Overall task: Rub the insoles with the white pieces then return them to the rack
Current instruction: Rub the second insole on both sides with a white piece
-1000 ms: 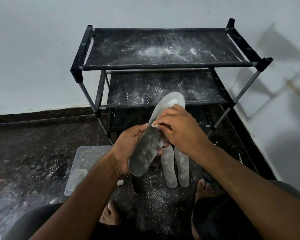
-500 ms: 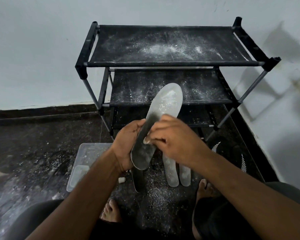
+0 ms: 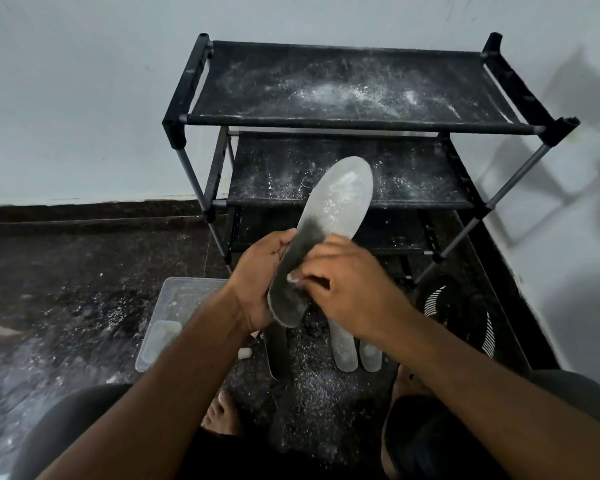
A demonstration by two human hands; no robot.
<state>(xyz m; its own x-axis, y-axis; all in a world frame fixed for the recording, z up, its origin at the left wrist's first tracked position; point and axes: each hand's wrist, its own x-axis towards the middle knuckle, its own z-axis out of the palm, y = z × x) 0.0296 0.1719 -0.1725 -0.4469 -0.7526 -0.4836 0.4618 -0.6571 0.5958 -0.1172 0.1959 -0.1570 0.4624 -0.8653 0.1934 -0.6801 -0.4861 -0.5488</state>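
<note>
My left hand point(image 3: 257, 282) grips a dark insole point(image 3: 326, 223) from behind, near its heel, tilted up toward the rack. The toe half of the insole is whitened and the heel half is still dark. My right hand point(image 3: 347, 289) pinches a small white piece point(image 3: 293, 278) against the insole's heel part; the piece is mostly hidden by the fingers. Two whitened insoles point(image 3: 343, 351) lie on the floor below my hands, and a dark insole point(image 3: 278, 351) lies left of them. The black three-shelf rack point(image 3: 354, 123) stands ahead, dusted with white powder.
A clear plastic container point(image 3: 174, 313) sits on the floor at left, holding a white lump. A small white piece point(image 3: 244, 353) lies beside it. A black shoe with white stripes point(image 3: 465, 317) is at right. White powder covers the dark floor. My bare feet and knees are below.
My right hand has slid down the insole from the middle toward the heel, rubbing with the white piece. The left hand keeps its hold on the insole.
</note>
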